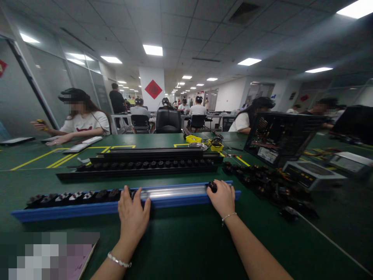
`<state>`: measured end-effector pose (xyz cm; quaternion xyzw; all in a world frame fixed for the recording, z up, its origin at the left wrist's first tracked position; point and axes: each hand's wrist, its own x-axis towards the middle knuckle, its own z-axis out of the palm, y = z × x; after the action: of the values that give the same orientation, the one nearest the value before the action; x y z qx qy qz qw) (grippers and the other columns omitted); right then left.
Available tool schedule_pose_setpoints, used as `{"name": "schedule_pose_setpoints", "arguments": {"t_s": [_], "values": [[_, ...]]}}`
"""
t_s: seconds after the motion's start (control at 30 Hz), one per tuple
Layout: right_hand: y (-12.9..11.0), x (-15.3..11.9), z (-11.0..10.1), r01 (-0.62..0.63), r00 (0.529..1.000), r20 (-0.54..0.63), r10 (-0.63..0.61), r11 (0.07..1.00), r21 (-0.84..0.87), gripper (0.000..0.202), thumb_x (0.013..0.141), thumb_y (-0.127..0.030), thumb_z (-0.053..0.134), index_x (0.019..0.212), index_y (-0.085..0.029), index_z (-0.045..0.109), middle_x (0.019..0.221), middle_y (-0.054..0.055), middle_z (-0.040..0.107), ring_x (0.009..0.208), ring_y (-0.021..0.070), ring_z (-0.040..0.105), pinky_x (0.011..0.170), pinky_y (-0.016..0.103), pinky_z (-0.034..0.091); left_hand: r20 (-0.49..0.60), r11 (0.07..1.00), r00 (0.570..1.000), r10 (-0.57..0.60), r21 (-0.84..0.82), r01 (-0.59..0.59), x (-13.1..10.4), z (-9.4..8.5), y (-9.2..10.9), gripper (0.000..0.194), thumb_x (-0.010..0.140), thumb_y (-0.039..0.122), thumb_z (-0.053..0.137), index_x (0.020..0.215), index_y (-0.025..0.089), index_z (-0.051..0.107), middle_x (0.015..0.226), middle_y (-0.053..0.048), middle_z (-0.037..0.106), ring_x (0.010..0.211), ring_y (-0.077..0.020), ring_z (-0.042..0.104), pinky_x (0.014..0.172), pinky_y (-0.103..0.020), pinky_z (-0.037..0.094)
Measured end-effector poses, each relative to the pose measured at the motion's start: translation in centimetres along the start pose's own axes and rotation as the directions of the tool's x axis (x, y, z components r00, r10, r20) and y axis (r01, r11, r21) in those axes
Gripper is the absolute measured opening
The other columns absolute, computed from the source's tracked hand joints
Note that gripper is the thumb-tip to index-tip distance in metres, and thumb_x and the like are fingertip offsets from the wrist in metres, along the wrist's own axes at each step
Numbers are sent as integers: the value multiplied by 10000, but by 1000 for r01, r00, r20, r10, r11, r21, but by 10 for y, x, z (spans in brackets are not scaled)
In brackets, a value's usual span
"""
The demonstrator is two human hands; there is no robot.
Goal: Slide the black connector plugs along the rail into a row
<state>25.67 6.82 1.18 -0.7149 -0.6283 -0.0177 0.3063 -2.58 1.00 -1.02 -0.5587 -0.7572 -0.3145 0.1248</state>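
Blue rail on the counter, both hands at it.
Right hand has its grip clamped on a black part inside the rail's right end; left hand crosses mid-rail, grip indeterminable.

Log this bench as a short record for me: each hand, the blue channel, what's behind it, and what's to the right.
Left hand: fingers spread over the blue channel
Right hand: thumb and finger about a black module, near the channel's right end
Channel contents: row of black modules at left; bare silvery strip between the hands
Behind: black rails, with another module row
Right: loose black parts, open computer case, power supply unit
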Motion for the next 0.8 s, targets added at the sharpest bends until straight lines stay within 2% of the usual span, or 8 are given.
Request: {"name": "schedule_pose_setpoints", "arguments": {"t_s": [0.17, 0.33, 0.57, 0.8], "values": [[8, 3, 0, -19, 1000, -12, 19, 1000, -11, 365, 776, -359, 446, 1054, -173, 591, 1175, 89, 591, 1183, 253, 426, 1033, 470, 177, 26, 1000, 1000, 0, 27, -1, 0, -1, 0, 510, 855, 402, 350, 1238, 97, 495, 1442, -230, 222, 1347, -353, 166, 1049, -502, 245], [15, 6, 1, -50, 998, -24, 49, 999, -17, 360, 761, -349, 456, 1048, -176, 590, 1179, 96, 585, 1186, 257, 422, 1034, 480, 173, 53, 999, 999, 8, 46, -11, 0, -1, -2, 488, 846, 407, 370, 1225, 140, 520, 1427, -179, 308, 1356, -336, 147, 1043, -521, 248], [18, 7, -2, -68, 997, -30, 68, 998, -7, 317, 749, -349, 460, 994, -196, 591, 1112, 84, 609, 1158, 261, 440, 1026, 504, 174, 61, 999, 998, 3, 46, -6, 1, 1, -5, 498, 842, 418, 366, 1224, 140, 525, 1432, -171, 307, 1357, -329, 154, 1049, -515, 244], [22, 9, -4, -96, 995, -39, 95, 995, -8, 318, 755, -340, 446, 997, -191, 589, 1134, 94, 594, 1174, 267, 423, 1023, 532, 160, 55, 999, 999, 3, 46, -5, 0, 2, -5, 502, 837, 424, 374, 1225, 142, 524, 1433, -161, 308, 1358, -319, 155, 1055, -507, 242]]}}
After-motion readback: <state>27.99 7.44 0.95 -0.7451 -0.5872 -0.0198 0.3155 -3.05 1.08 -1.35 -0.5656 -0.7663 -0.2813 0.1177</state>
